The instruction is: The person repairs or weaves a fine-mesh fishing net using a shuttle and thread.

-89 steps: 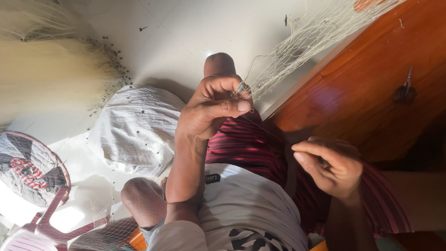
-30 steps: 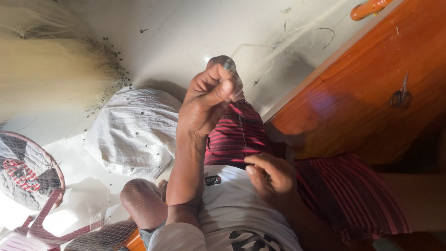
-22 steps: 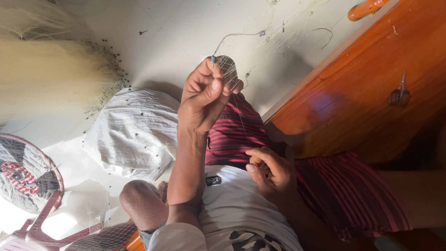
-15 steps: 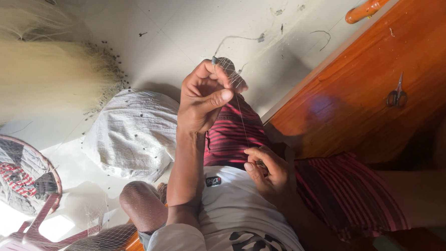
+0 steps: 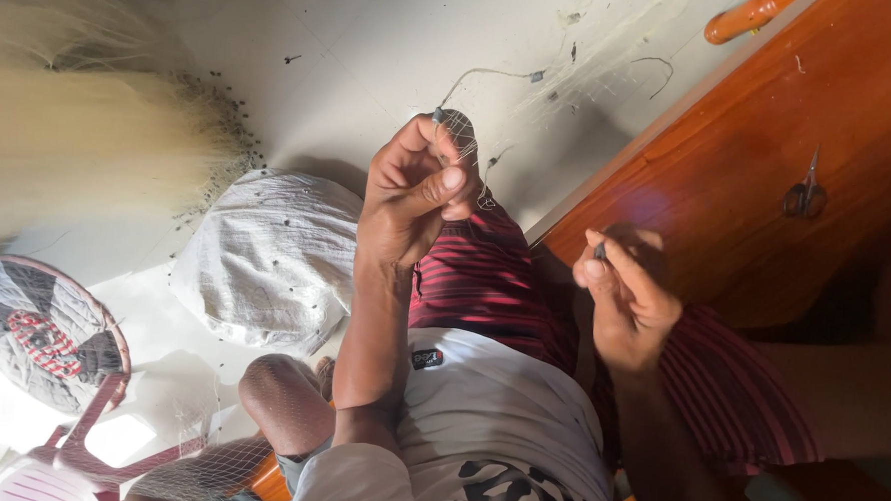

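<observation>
My left hand [image 5: 415,194] is raised over my knee and pinches fine fishing net [image 5: 463,141] and a small dark sinker between thumb and fingers. A thin line [image 5: 493,74] with small weights runs from it across the pale floor. My right hand [image 5: 626,293] is lower, above my thigh in striped red shorts [image 5: 484,282], and pinches a small dark piece [image 5: 600,251] between thumb and forefinger.
A white sack [image 5: 265,258] lies by my left leg. A heap of pale yellow net [image 5: 80,134] fills the upper left. A pink stand fan [image 5: 46,338] sits lower left. A wooden bench [image 5: 770,164] at right carries small scissors [image 5: 802,196].
My left hand has stayed raised with the net over my knee. My right hand went down to my lap and has now risen again, holding a small dark piece.
</observation>
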